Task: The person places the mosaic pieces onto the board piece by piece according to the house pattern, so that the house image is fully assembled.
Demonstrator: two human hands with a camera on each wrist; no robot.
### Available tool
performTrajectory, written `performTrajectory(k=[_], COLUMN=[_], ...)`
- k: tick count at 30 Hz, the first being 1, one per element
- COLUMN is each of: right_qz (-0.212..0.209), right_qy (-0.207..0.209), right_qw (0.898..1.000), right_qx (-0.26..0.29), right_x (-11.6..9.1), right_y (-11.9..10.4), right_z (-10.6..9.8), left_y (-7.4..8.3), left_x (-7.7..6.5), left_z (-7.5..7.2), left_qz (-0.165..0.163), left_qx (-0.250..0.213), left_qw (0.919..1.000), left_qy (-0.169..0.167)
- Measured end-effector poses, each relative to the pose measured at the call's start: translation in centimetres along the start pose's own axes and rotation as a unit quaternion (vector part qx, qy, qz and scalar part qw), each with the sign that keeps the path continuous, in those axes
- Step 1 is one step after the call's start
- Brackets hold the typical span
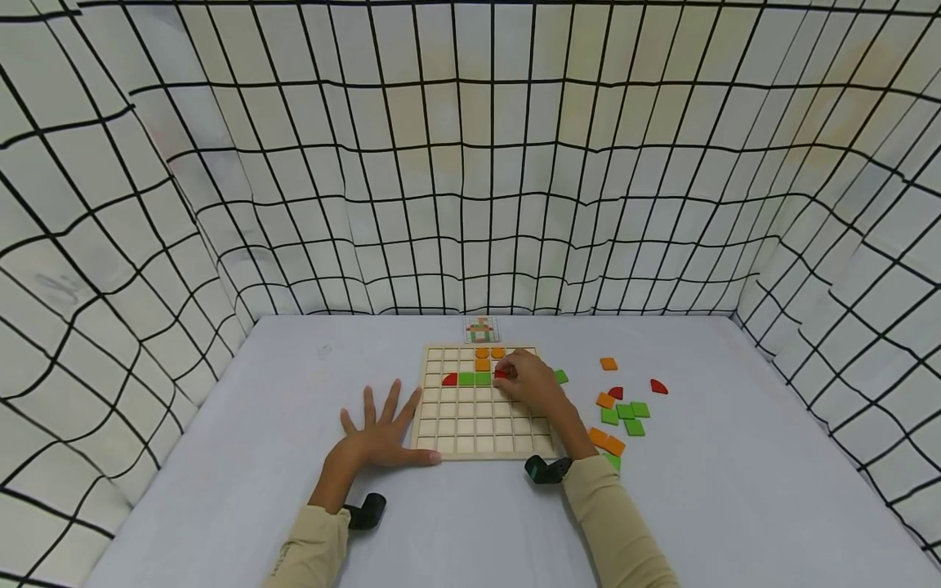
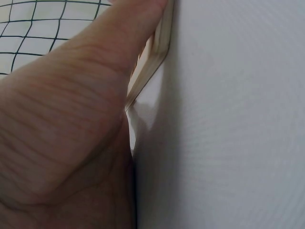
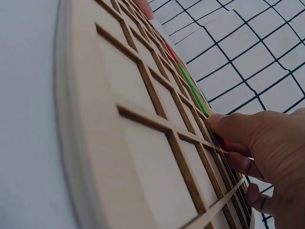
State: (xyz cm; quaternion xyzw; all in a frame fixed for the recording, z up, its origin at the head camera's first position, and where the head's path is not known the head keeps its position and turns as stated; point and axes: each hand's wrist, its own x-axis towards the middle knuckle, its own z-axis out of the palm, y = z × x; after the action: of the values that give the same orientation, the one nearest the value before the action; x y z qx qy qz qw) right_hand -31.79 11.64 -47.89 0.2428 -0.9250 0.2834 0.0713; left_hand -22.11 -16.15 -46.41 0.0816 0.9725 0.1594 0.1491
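From above, I see the left hand [image 1: 376, 445] spread wide on the desk [image 1: 470, 523], fingers straight, holding nothing, its thumb at the near-left corner of the wooden grid board [image 1: 466, 425]. The right hand [image 1: 532, 382] pinches a red piece [image 1: 502, 374] over the board, just beside two green squares [image 1: 466, 379] in the same row; whether it is fully seated in its cell, I can't tell. A red quarter-round [image 1: 450, 380] ends that row on the left.

Only the head view takes in the two orange discs [image 1: 481, 354], the orange square [image 1: 482, 365], the pattern card [image 1: 482, 329] beyond the board and the loose pieces [image 1: 626, 411] off to the right. The left wrist view adds the board's thick side edge, close against the thumb. The right wrist view shows thumb and fingertips at the red piece, low along the grooves.
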Motion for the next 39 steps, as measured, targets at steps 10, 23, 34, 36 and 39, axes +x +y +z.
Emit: performTrajectory(k=[10,23,34,36,39], right_qz=[0.016,-0.001,-0.011,-0.012,-0.016], right_qy=[-0.029,-0.037,-0.034,-0.033,-0.025], right_qw=[0.998,0.998,0.997,0.997,0.996], right_qx=[0.052,0.058,0.063,0.071,0.085], right_x=[0.0,0.0,-0.03,-0.12,-0.23], right_y=[0.18,0.32,0.39,0.42,0.59], right_z=[0.11,-0.19,-0.28,-0.4,-0.59], left_y=[-0.07,0.09,0.1,0.11,0.15], left_x=[-0.04,-0.13,-0.08,-0.08,-0.09], left_z=[0.09,-0.11,-0.13,-0.16,-0.23], left_qz=[-0.003,-0.001,0.0,0.001,0.002], left_qx=[0.004,0.001,-0.003,-0.004,-0.006], left_qw=[1.0,1.0,1.0,1.0,1.0], left_qy=[-0.002,-0.001,-0.004,-0.004,-0.005])
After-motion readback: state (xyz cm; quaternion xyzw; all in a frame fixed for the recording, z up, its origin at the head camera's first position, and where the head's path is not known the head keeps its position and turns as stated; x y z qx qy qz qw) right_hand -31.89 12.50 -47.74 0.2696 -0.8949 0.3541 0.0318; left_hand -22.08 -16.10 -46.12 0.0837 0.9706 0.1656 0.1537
